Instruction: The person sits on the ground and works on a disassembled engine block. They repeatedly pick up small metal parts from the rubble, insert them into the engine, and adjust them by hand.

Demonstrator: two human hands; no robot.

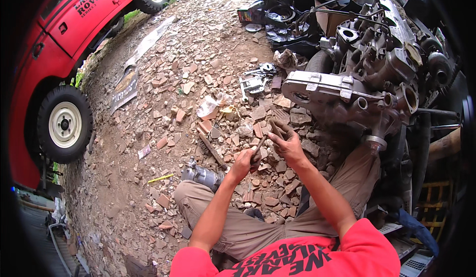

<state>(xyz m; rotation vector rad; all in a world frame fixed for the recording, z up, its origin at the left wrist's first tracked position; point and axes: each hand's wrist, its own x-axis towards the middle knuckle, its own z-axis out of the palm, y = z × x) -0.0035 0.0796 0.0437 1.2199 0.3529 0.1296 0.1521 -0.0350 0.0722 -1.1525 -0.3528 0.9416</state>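
Both my hands meet over the rubble in front of my lap. A thin dark rod (pixel 260 145) slants up and to the right between them. My left hand (pixel 245 163) is closed round its lower end. At the upper end my right hand (pixel 287 144) has its thumb and fingers bent together on the rod; the fingertips look dirty. Exactly what kind of rod it is cannot be made out. Below and left of my left hand, a grey metal cylinder-shaped machine part (pixel 202 175) lies against my knee. A long brownish bar (pixel 212 149) lies just beyond it.
A large greasy engine (pixel 357 86) stands close on my right. Beyond my hands lie a small silver metal mechanism (pixel 254 84) and a crumpled plastic bag (pixel 208 107). A yellow stick (pixel 161 178) lies to the left. A red vehicle (pixel 79 24) is parked at far left; black bags (pixel 292 34) lie behind.
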